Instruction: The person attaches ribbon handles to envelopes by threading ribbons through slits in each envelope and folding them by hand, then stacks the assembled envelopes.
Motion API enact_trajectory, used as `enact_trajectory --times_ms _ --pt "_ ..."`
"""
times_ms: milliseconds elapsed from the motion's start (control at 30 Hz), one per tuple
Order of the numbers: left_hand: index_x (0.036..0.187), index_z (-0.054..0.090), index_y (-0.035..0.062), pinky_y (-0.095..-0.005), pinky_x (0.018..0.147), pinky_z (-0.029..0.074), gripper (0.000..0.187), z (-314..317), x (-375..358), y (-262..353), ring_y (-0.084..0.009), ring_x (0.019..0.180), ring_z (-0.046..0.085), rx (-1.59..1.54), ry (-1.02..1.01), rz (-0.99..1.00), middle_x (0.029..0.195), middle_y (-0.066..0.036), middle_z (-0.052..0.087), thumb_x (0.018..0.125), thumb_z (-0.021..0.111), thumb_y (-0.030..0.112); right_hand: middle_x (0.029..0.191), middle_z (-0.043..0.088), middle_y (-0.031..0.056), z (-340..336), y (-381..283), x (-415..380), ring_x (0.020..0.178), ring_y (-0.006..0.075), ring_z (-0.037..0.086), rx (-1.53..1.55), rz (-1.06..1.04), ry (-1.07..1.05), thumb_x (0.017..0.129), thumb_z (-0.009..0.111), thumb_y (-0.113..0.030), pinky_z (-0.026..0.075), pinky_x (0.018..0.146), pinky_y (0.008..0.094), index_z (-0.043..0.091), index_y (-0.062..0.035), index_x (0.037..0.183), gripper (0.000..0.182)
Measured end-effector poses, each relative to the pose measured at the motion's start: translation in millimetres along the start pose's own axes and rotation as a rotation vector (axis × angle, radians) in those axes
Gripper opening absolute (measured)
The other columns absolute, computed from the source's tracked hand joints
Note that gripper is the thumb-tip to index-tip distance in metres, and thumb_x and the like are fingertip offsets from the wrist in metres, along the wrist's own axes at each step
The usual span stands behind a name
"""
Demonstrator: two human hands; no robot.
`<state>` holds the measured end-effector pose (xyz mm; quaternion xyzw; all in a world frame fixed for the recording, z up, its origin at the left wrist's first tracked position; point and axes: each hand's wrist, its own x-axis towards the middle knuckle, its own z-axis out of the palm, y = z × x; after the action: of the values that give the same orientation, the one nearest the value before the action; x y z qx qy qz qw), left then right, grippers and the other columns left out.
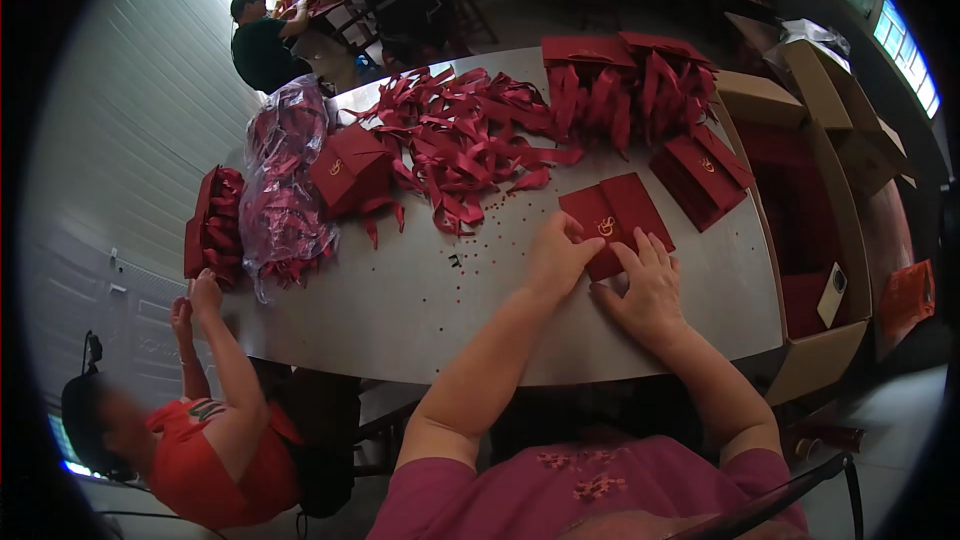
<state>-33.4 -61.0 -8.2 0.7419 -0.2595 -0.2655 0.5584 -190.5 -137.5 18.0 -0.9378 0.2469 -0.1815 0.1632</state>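
A flat dark red envelope-style pouch (637, 202) with a gold monogram lies on the metal table in front of me. My left hand (562, 258) is at its lower left edge, fingers curled in and thumb on the surface, pinching the edge. My right hand (650, 288) rests on its lower right part with the fingers spread flat. Just beyond, to the right, stands a stack of similar red pouches (703, 178). The undersides of both hands are hidden.
Loose red ribbons (465, 140) are heaped mid-table. Ribboned pouches (590, 80) stand at the back, beside a plastic-wrapped bundle (290, 180) at left. A cardboard box (825, 350) with a phone (832, 295) adjoins the right edge. A co-worker (215, 440) works at left.
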Motion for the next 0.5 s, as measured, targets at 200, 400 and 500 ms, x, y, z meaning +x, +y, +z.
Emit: enact_trajectory --times_ms 200,400,500 --pt "0.109 0.053 -0.0002 -0.041 0.078 0.05 0.048 11.3 -11.2 12.3 -0.0334 0.094 0.058 0.518 0.28 0.255 0.104 -0.019 0.057 0.072 0.079 0.016 0.117 0.06 0.0195 -26.7 4.1 21.1 0.11 0.036 0.056 -0.021 -0.181 -0.087 0.078 0.071 -0.029 0.044 0.092 0.0469 0.062 -0.0066 0.109 0.039" --pt "0.127 0.042 0.0038 -0.047 0.094 0.046 0.068 8.2 -10.5 8.9 -0.0432 0.11 0.052 0.546 0.171 0.189 0.118 -0.023 0.051 0.071 0.081 0.014 0.094 0.065 0.0134 -24.0 -40.1 117.8 0.084 0.0327 0.064 0.04 -0.427 -0.029 0.084 0.062 -0.015 0.051 0.073 0.0428 0.063 -0.0072 0.097 0.015" --pt "0.137 0.035 0.005 -0.0455 0.096 0.045 0.082 8.8 -2.3 0.1 -0.0447 0.115 0.05 0.576 0.209 0.31 0.125 -0.024 0.049 0.07 0.081 0.01 0.098 0.064 0.013 26.6 -72.2 177.9 0.088 0.0342 0.064 -0.056 -0.567 -0.196 0.084 0.061 -0.012 0.053 0.075 0.0423 0.064 -0.0086 0.105 0.021"
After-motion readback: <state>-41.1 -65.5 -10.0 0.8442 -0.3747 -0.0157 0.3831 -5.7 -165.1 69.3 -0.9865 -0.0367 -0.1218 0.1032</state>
